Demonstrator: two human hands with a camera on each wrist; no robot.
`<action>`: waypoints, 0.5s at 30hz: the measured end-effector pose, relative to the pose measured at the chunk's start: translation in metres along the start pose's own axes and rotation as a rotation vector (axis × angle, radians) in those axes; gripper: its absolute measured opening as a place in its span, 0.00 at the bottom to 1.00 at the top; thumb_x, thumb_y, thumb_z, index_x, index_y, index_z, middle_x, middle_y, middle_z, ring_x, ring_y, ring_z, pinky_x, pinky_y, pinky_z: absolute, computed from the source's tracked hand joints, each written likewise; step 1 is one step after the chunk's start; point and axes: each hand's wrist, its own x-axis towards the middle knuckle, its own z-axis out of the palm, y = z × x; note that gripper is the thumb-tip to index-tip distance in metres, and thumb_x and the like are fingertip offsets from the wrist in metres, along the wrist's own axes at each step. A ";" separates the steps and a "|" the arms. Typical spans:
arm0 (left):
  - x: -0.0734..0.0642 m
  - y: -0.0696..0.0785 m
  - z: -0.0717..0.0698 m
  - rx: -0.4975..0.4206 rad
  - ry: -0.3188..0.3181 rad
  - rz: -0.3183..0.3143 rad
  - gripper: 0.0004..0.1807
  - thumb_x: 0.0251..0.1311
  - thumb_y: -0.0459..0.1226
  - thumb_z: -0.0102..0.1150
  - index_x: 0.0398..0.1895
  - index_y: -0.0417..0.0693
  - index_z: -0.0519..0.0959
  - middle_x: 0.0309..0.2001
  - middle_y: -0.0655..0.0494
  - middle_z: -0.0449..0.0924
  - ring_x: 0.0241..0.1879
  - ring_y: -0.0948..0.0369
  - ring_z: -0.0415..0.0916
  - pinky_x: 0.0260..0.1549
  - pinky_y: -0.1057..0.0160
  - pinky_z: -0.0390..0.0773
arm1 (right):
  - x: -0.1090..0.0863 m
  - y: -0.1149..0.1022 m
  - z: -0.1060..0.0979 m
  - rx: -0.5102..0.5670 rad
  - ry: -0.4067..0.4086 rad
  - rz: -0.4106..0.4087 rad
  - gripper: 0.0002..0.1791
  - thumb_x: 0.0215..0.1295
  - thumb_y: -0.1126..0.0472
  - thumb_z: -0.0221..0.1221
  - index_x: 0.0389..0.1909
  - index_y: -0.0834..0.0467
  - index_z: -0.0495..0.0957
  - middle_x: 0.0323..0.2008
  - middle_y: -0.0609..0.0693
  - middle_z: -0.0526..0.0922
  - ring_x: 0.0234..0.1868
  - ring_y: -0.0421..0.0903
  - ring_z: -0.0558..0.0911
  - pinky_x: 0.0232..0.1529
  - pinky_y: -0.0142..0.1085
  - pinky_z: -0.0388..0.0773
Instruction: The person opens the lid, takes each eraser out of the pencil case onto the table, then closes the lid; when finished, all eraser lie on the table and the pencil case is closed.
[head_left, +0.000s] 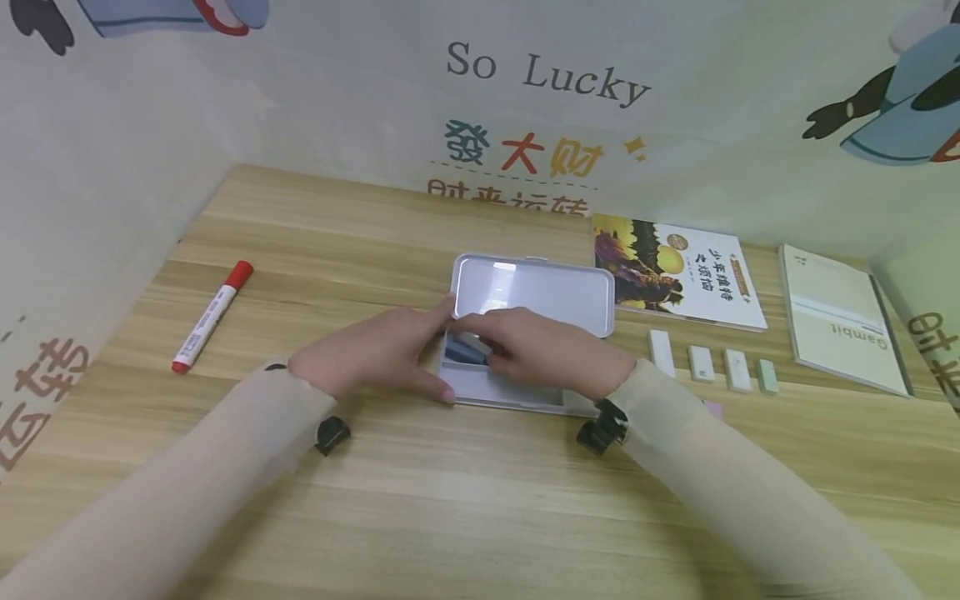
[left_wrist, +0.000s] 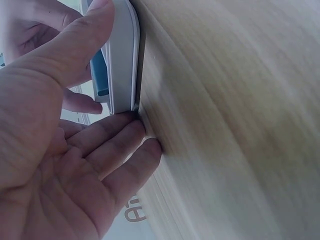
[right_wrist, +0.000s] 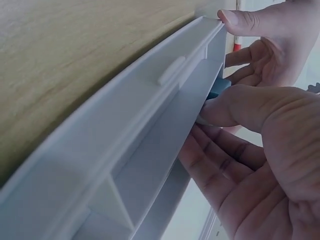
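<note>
A white pencil case lies on the table with its lid folded back. My left hand holds the case's left end, the thumb at the front corner and the other fingers at the end wall. My right hand reaches into the back compartment near that end. Its thumb and fingers pinch a small whitish piece, mostly hidden by the fingers. Right beside it in the compartment is a dark teal-blue block. The right forearm covers part of the case's right end.
To the right lie several small erasers in a row, and a pinkish piece by the right sleeve. Behind them are an illustrated book and a pale notebook. A red-capped marker lies at the left. Printed cloth hangs along the back edge.
</note>
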 end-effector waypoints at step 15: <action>-0.001 0.001 0.001 -0.036 0.024 0.015 0.66 0.49 0.49 0.83 0.86 0.50 0.48 0.73 0.44 0.75 0.72 0.49 0.73 0.77 0.46 0.68 | -0.028 0.004 0.005 0.027 0.180 0.058 0.28 0.71 0.69 0.60 0.71 0.58 0.71 0.52 0.54 0.88 0.49 0.45 0.87 0.54 0.40 0.87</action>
